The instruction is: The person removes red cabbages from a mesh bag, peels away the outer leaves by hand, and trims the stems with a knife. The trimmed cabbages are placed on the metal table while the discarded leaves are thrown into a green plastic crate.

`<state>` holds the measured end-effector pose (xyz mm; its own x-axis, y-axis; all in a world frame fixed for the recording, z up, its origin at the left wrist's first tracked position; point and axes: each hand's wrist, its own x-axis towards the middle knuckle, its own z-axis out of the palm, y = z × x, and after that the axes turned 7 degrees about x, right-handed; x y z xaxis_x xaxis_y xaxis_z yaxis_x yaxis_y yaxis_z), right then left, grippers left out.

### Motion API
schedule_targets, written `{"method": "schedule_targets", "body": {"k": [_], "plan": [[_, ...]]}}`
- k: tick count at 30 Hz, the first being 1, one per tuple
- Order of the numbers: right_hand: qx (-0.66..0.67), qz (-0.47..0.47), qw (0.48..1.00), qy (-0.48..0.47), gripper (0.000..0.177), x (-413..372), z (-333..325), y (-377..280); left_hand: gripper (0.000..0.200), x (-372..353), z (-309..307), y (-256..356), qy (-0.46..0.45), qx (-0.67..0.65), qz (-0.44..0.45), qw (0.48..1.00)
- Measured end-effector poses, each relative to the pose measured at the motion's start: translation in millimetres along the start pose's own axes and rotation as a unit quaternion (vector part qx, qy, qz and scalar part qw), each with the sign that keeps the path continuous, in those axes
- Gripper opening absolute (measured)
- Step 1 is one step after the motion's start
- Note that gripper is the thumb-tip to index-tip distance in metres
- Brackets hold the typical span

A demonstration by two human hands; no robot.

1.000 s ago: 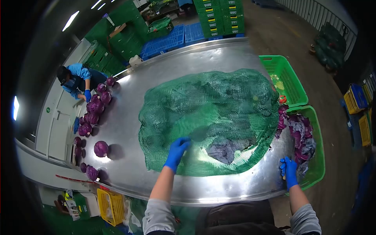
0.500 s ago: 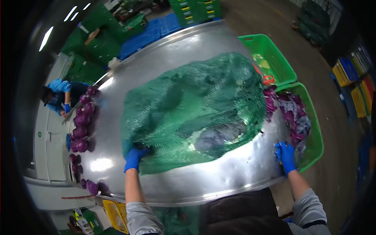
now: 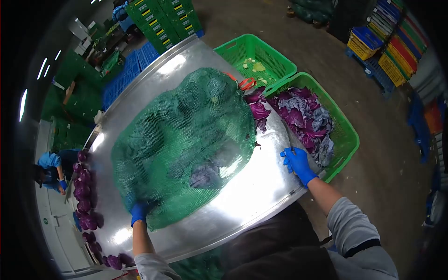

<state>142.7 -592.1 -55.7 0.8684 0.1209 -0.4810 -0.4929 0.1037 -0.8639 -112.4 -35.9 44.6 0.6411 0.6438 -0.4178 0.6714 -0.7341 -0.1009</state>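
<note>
At seven o'clock my left hand (image 3: pixel 139 213) is clenched on the near edge of the green net sack (image 3: pixel 182 135), which sprawls across the steel table (image 3: pixel 252 196), its contents a dim purple blur. At three o'clock my right hand (image 3: pixel 297 163) curls at the rim beside a crate (image 3: pixel 349 140) of purple leaves (image 3: pixel 303 116); whether it grips anything, I cannot tell.
</note>
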Motion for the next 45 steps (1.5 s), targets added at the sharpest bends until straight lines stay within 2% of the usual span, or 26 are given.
{"method": "schedule_targets", "body": {"k": [1, 3, 5, 6, 7, 9, 11, 12, 13, 14, 15, 16, 17, 18, 21, 22, 24, 28, 30, 34, 36, 37, 39, 42, 43, 45], "plan": [[0.0, 0.005, 1.0, -0.004, 0.026, -1, -1, 2, 0.062, 2, 3, 0, 0.002, 0.003, -0.002, 1.0], [0.006, -0.001, 1.0, -0.005, 0.026, 1, -3, 6, 0.059, 14, 13, 1, -0.086, -0.125, -0.069, 0.986], [0.01, -0.003, 1.0, -0.008, 0.027, 1, 0, 7, 0.06, -72, -63, 125, -0.025, -0.268, -0.031, 0.963], [0.01, 0.008, 1.0, -0.006, 0.026, -1, 1, 3, 0.069, -85, -64, 147, 0.108, -0.188, 0.069, 0.974], [0.008, 0.019, 1.0, -0.003, 0.025, -2, 0, -1, 0.078, -95, -64, 166, 0.235, -0.103, 0.167, 0.952], [0.013, 0.017, 1.0, -0.014, 0.024, -2, 0, -3, 0.083, -121, -69, 218, 0.247, -0.177, 0.285, 0.909], [0.02, -0.001, 1.0, -0.016, 0.022, 6, 0, 9, 0.086, -135, -56, 265, 0.212, -0.262, 0.341, 0.877], [0.015, 0.023, 0.998, -0.064, 0.018, 15, -10, 20, 0.086, -139, -47, 287, 0.209, -0.268, 0.347, 0.874], [-0.192, -0.175, 0.962, -0.088, 0.015, 20, -19, 32, 0.087, -140, -35, 308, 0.182, -0.274, 0.359, 0.874], [-0.385, -0.354, 0.846, -0.107, 0.014, 22, -23, 38, 0.088, -140, -25, 328, 0.154, -0.279, 0.371, 0.872], [-0.366, -0.288, 0.88, -0.096, 0.014, -7, -14, 3, 0.088, -141, -16, 349, 0.15, -0.284, 0.375, 0.869], [-0.344, -0.22, 0.909, -0.086, 0.015, -38, -2, -34, 0.092, -141, -8, 367, 0.09, -0.226, 0.33, 0.912], [-0.234, -0.339, 0.908, -0.074, 0.018, -41, -5, -25, 0.097, -141, -1, 381, 0.029, -0.164, 0.281, 0.945], [-0.324, -0.355, 0.875, -0.063, 0.019, -57, -5, -43, 0.097, -143, 6, 391, 0.025, -0.167, 0.282, 0.945], [-0.368, -0.261, 0.882, -0.134, 0.021, -82, -12, -56, 0.113, -146, 23, 409, 0.184, -0.189, 0.362, 0.894], [-0.392, -0.261, 0.87, -0.147, 0.021, -84, -14, -56, 0.113, -144, 22, 414, 0.183, -0.192, 0.364, 0.893], [-0.417, -0.246, 0.861, -0.158, 0.021, -92, -20, -57, 0.106, -149, 15, 416, 0.065, -0.259, 0.31, 0.913], [-0.398, -0.187, 0.882, -0.17, 0.019, -100, -20, -68, 0.108, -147, 7, 423, 0.039, -0.225, 0.264, 0.937], [-0.443, -0.203, 0.855, -0.179, 0.02, -98, -19, -76, 0.111, -141, 9, 425, 0.047, -0.212, 0.272, 0.938], [-0.436, -0.194, 0.857, -0.197, 0.021, -78, -18, -62, 0.115, -136, 14, 432, 0.061, -0.14, 0.268, 0.951], [-0.448, -0.09, 0.869, -0.191, 0.022, -67, -8, -70, 0.113, -132, 4, 437, 0.038, -0.143, 0.259, 0.955], [-0.449, -0.09, 0.868, -0.192, 0.022, -67, -8, -67, 0.111, -132, 0, 437, 0.015, -0.147, 0.248, 0.957], [-0.466, -0.196, 0.847, -0.166, 0.019, -62, -13, -53, 0.111, -133, -5, 439, 0.006, -0.145, 0.238, 0.96], [-0.507, -0.221, 0.819, -0.155, 0.017, -45, -11, -35, 0.111, -138, 3, 444, 0.018, -0.124, 0.229, 0.965], [-0.562, -0.15, 0.8, -0.148, 0.014, -37, -7, -36, 0.111, -139, 5, 447, 0.048, -0.109, 0.232, 0.965], [-0.567, -0.134, 0.796, -0.165, 0.022, -28, -1, -43, 0.11, -137, 4, 440, 0.05, -0.149, 0.23, 0.96]]}}
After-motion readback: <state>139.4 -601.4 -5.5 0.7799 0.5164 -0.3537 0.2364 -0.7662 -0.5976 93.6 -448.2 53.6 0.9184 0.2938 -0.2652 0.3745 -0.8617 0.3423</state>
